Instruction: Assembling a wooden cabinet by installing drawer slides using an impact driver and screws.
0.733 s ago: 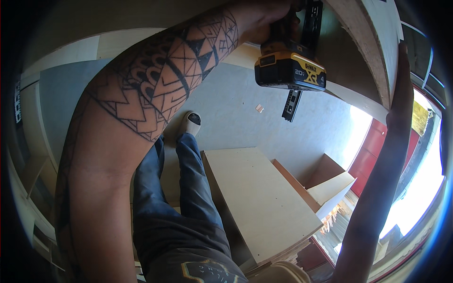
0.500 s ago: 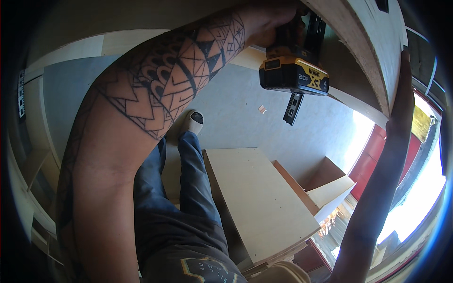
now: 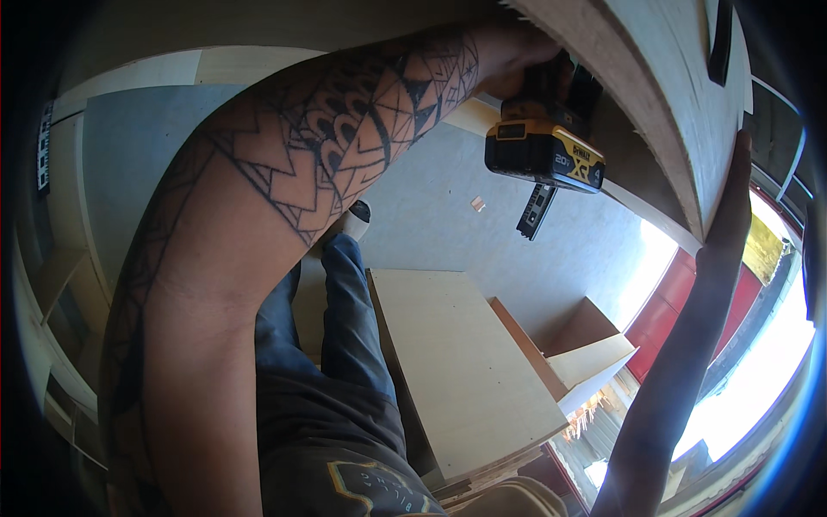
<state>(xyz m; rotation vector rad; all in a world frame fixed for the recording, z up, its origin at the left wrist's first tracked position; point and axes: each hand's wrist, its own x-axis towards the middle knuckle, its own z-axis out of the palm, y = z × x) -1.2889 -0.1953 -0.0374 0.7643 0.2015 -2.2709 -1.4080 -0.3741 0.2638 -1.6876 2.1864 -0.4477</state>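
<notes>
My left hand reaches up at the top centre, its fingers wrapped round the shaded handle of a cordless drill. The black and yellow battery of the drill hangs downward; its front end is hidden behind a pale wooden panel. Below the battery, a black drawer slide shows in part. My right hand lies along the outer face of the panel at the right, seen edge-on with its fingers stretched out. A dark slot-like piece sits on that face.
A wooden box stands beside my legs, with an open drawer-like box to its right. On the grey floor lies a small scrap. Wooden shelving runs down the left, with another slide above it.
The left forearm and the drill have shifted slightly right and down in the picture. The panel's edge has moved down and left, and more of its dark piece shows.
</notes>
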